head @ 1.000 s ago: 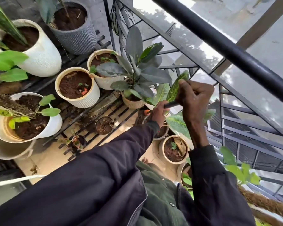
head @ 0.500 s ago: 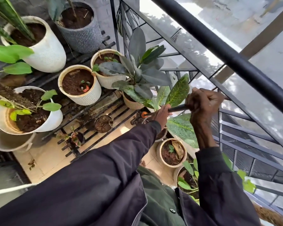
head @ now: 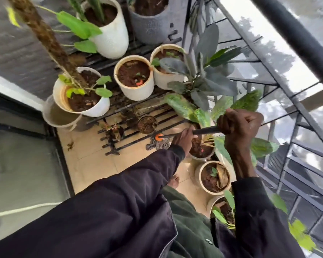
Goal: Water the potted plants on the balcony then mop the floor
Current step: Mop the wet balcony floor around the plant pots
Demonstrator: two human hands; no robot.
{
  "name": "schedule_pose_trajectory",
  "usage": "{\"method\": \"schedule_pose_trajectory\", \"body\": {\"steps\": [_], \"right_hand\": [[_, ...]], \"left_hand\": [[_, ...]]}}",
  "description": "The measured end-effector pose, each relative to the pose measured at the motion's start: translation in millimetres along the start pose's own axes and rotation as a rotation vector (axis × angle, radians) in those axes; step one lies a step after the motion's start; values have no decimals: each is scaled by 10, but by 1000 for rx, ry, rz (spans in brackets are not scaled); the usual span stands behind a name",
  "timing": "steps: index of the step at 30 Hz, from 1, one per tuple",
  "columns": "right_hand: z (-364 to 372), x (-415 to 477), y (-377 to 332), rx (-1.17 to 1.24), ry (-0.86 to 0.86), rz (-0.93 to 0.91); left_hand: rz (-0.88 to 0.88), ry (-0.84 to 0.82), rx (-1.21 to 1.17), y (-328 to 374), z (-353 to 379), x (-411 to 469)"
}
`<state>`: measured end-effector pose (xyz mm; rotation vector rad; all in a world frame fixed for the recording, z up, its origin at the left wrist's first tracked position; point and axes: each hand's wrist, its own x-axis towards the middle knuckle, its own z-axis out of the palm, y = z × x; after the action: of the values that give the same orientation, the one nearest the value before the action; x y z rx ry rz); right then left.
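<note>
Both hands closed on mop handle (head: 205, 130): right hand (head: 241, 125) fisted high, left hand (head: 183, 138) lower, nearer mop head (head: 158, 143). Handle axis slanted down-left toward tiled floor (head: 93, 157); head seen at plant rack (head: 119, 144) front edge.

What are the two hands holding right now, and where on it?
Both hold the mop handle: right hand fisted around its upper part, left hand lower down, nearer the orange collar and mop head.

Both hands, left (head: 183, 139) low, right (head: 240, 125) high, gripped mop handle (head: 205, 130); mop head (head: 159, 142) lay on tiled floor (head: 93, 164) beside pots (head: 133, 79).
</note>
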<state>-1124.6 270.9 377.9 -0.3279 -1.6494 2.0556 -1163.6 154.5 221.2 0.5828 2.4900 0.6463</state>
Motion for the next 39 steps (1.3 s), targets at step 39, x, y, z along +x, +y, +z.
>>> {"method": "schedule_pose_trajectory", "body": {"steps": [39], "right_hand": [[3059,-2790,417,-71,-231,-3]], "left_hand": [[-154,123,-170,-3180,-696,-3040]]}}
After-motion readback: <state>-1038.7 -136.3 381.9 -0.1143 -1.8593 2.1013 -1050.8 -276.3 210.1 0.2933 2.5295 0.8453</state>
